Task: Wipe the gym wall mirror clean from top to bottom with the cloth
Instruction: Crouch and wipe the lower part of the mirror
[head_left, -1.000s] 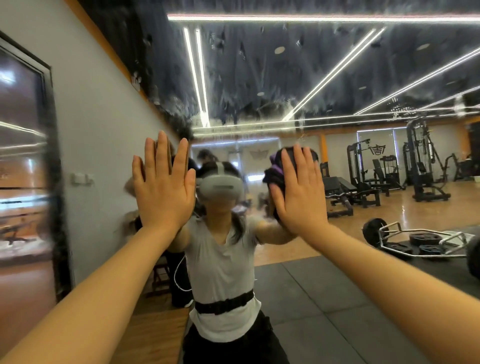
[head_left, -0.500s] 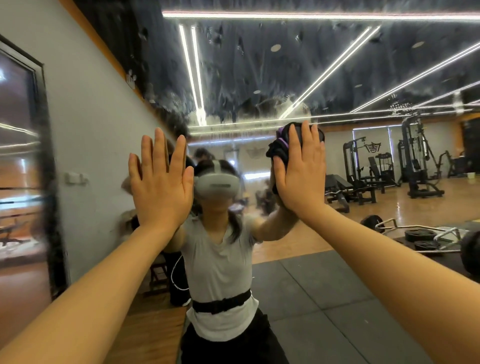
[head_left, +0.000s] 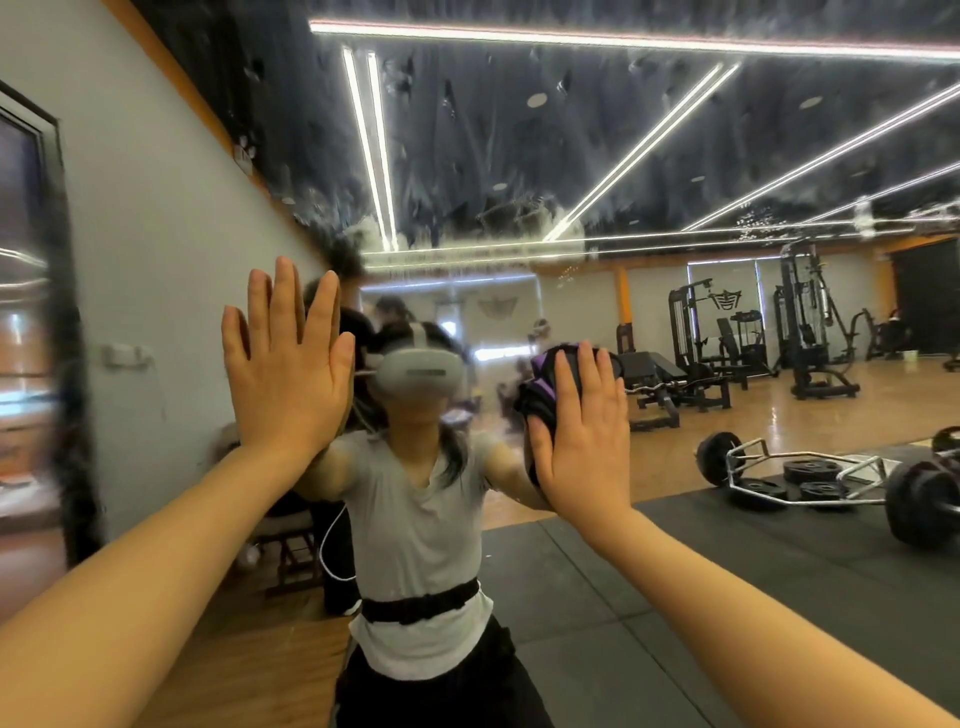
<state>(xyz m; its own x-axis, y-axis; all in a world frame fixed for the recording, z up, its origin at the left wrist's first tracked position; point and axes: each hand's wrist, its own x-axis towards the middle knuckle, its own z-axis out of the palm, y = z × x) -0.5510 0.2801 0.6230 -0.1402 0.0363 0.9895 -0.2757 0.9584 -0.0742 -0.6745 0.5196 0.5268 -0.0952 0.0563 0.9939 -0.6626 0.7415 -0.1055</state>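
The right hand (head_left: 584, 436) lies flat against the gym wall mirror (head_left: 519, 171), fingers straight and close together, pressing a dark cloth (head_left: 540, 382) with purple edging to the glass. The cloth is bunched under the palm and pokes out past the fingertips and on the thumb side of that hand. The left hand (head_left: 288, 364) is spread wide, fingers straight and pointing up, palm flat on the mirror at about the same height, well apart from the right hand; it holds nothing.

Above both hands the mirror is streaked with wet, smeary marks across the reflected dark ceiling and its light strips (head_left: 371, 150). Between the two hands the glass shows the person's own reflection in a grey T-shirt (head_left: 415, 530) with a black belt at the waist. Beyond the right hand, on its outer side, the reflection shows weight machines (head_left: 800, 332) on a wooden floor and a barbell frame with plates (head_left: 800, 475) lying on dark floor mats. Out past the left hand runs a grey wall with a dark-framed opening (head_left: 31, 312).
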